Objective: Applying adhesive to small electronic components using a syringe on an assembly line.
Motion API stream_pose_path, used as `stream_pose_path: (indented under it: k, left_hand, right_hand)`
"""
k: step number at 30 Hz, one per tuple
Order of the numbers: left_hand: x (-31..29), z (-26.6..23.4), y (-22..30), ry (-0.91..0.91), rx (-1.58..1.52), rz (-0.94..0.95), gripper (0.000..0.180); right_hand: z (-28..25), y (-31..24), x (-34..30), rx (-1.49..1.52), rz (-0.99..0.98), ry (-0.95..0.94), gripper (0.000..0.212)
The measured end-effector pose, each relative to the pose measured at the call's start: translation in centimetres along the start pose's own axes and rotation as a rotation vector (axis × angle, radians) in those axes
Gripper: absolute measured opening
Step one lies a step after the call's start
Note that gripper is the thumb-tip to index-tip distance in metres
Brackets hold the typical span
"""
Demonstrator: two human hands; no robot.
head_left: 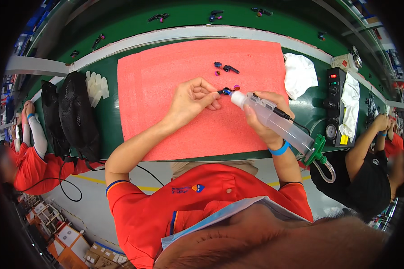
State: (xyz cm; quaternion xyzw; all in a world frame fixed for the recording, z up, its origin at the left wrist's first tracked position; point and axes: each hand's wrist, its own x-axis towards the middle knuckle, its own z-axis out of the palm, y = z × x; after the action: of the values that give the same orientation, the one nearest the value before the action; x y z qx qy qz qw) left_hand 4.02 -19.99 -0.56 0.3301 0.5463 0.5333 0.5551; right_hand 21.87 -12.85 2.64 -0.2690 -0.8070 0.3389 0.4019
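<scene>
My left hand [189,102] reaches over the pink foam mat [152,85], thumb and forefinger pinched on a small dark part [226,91] with a shiny blue face. My right hand [265,133] is wrapped round a translucent dispensing syringe [296,136], tilted with its tip against or very near that part; exact contact is too small to tell. At its rear end sits a green cap [318,148] with a clear hose. A small purple-pink piece [236,88] shows beside the tip. Just beyond lie another dark part [231,69] and a round pink piece [217,72].
A black mesh bag [78,112] and pale finger cots [96,87] lie left of the mat. To its right are a white cloth [299,75] and a black control box [333,101] with a gauge. Beyond the white rail, a green belt [184,15] carries similar parts. Co-workers sit either side.
</scene>
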Motion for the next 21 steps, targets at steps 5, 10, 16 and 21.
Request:
stream_pose_path:
  k: [5, 10, 16, 21]
  left_hand:
    - [0.00, 0.05, -0.13, 0.013, 0.006, 0.011, 0.004]
    - [0.04, 0.16, -0.20, 0.023, -0.008, 0.021, 0.003]
    - [-0.03, 0.16, -0.02, 0.019, 0.013, 0.016, 0.006]
    - [-0.12, 0.19, 0.01, 0.021, 0.024, 0.024, 0.006]
  right_hand:
    - [0.08, -0.08, 0.06, 0.002, -0.003, -0.007, 0.032]
    - [0.07, 0.07, 0.06, -0.015, -0.027, -0.004, 0.032]
    - [0.24, 0.15, 0.11, -0.008, -0.032, 0.022, 0.031]
    - [0.04, -0.14, 0.08, -0.028, 0.009, 0.016, 0.031]
